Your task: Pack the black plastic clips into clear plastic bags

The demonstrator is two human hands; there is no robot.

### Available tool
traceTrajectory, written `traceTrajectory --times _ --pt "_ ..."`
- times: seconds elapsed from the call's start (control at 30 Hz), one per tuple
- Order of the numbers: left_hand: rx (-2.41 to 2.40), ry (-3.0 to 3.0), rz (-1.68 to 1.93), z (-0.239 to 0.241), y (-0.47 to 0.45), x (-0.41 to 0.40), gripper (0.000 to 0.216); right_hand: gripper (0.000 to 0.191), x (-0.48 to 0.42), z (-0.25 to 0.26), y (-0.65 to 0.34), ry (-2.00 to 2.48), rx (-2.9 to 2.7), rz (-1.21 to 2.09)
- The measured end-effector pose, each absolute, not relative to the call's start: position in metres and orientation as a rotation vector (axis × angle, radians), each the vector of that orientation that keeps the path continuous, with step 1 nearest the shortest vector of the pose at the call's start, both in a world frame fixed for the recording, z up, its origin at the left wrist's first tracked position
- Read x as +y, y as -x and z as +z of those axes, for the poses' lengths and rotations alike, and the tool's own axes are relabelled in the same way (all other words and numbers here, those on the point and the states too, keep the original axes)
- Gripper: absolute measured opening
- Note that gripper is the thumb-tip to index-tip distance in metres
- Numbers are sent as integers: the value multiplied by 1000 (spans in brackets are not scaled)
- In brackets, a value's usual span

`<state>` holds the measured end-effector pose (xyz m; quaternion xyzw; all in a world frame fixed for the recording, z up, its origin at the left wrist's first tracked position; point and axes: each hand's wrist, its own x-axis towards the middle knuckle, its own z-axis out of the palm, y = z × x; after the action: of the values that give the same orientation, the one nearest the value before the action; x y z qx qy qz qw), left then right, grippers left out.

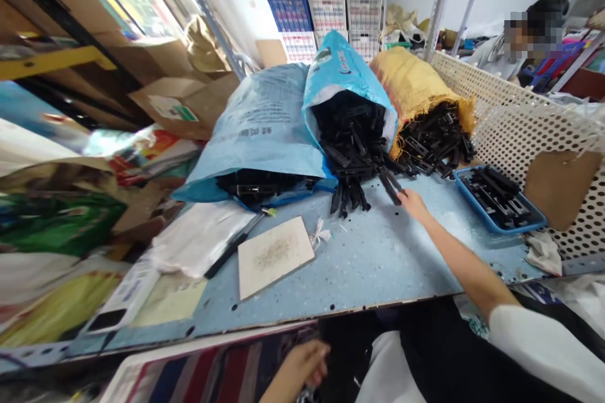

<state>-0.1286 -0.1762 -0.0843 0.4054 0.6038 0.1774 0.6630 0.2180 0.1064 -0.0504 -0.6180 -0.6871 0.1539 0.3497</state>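
My right hand [412, 203] reaches over the blue worktable [373, 252], its fingers closed on the end of a long, thin black plastic part [390, 187]. Beside that part, a heap of similar black parts [352, 167] spills from an open bright-blue sack [350, 69]. My left hand [305, 362] is low, below the table's front edge, with its fingers curled. Something shiny shows under it, but I cannot make out what those fingers hold.
A pale blue sack [265, 113] and a yellow sack [411, 79] flank the middle one. At right, a blue tray [503, 227] of black parts stands by a perforated panel [501, 101]. A white board [274, 255] lies left of centre. Another person [496, 53] is behind the panel.
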Motion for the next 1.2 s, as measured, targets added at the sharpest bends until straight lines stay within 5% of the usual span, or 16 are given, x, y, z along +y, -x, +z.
traceTrajectory --times 0.17,0.23,0.33,0.47,0.67,0.77,0.97,1.2 --pt "1179 -877 1306 -66 33 -48 78 25 10 -53 -158 1458 -1930 367" --pt "1225 -801 1418 -49 2 -19 71 32 -20 -41 -150 1178 -2121 384" --pt "1211 -779 1283 -32 -17 -10 54 29 -25 -16 -166 1024 -2178 398" --pt "1100 -924 1076 -22 -15 -31 58 30 14 7 -199 1086 -2304 -14" --pt "1066 -1039 867 0 -8 -47 62 28 52 24 -213 528 -2706 -504" --pt "1056 -996 801 3 -8 -45 59 35 65 24 -212 391 -2841 -438" --pt "1281 -807 1074 -32 -7 -21 61 46 44 -12 -186 898 -2706 -142" --pt "1340 -890 1139 -66 -6 -7 46 40 2 -30 -181 580 -2863 21"
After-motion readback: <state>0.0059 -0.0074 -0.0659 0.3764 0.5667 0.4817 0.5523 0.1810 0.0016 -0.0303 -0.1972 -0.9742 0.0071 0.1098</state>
